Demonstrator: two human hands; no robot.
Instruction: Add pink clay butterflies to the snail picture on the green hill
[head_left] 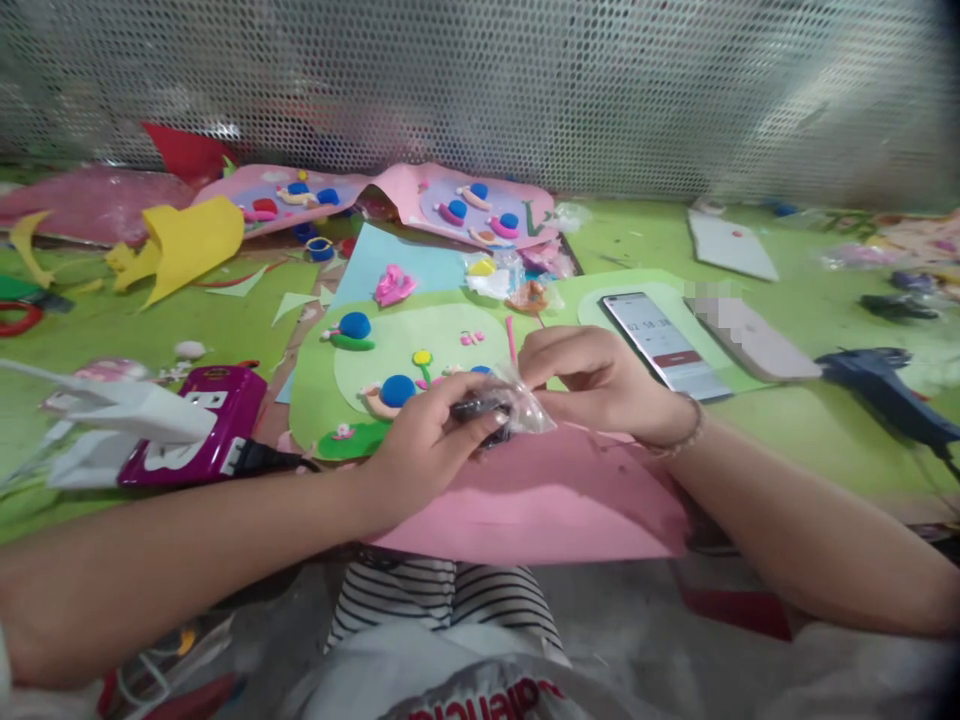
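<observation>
My left hand [431,440] is closed around a clear plastic bag with a dark, nearly black lump [480,408] inside, probably modelling clay. At the bag's open end, my right hand [592,380] pinches the clear plastic [529,400] between thumb and fingers; its fingertips are partly hidden. Both hands are above a pink sheet [540,510] and a green paper board [311,405]. On that board are clay snails with blue shells, such as one snail [352,330], plus a yellow flower [422,358] and a small pink butterfly [472,338].
A purple power strip [199,420] with white chargers stands at left. To the right lie a phone [660,345] showing a timer, a pale flat case [757,340] and a dark glue gun [892,395]. Pink boards [390,195] with clay snails and yellow paper scraps [195,240] lie behind.
</observation>
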